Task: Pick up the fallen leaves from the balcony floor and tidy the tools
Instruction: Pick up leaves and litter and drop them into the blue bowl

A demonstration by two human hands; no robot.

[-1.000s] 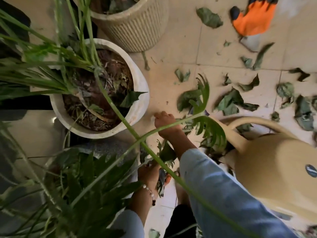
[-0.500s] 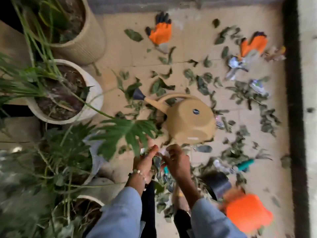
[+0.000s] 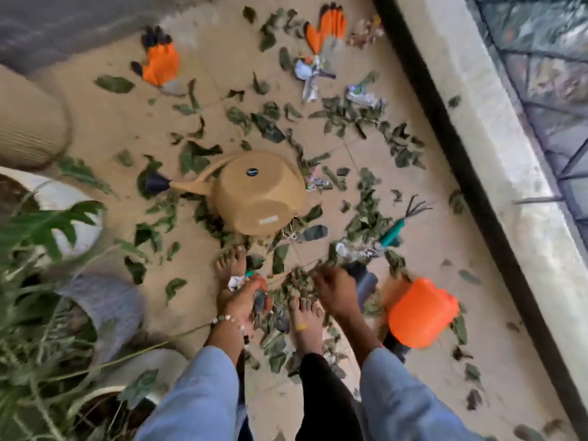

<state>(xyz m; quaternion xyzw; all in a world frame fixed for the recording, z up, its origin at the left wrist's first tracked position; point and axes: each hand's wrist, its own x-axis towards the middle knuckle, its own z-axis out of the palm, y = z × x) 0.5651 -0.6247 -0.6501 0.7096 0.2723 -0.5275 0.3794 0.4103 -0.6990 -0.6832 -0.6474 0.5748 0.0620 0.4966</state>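
Tan watering can (image 3: pixel 254 198), orange gloves (image 3: pixel 159 63), green leaves (image 3: pixel 267 127), teal-handled rake (image 3: pixel 393 233)

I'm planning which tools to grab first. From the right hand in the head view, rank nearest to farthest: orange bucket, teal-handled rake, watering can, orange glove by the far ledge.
From the right hand:
1. orange bucket, just to its right.
2. teal-handled rake, ahead and right.
3. watering can, ahead and left; close to the rake's distance, hard to separate.
4. orange glove, far ahead near the ledge.

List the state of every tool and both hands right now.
Watering can: tipped on its side.
Left glove: flat on floor.
Right glove: flat on floor.
Hand rake: lying among leaves.
Left hand: gripping leaves.
Right hand: fingers curled at leaf pile; grip unclear.
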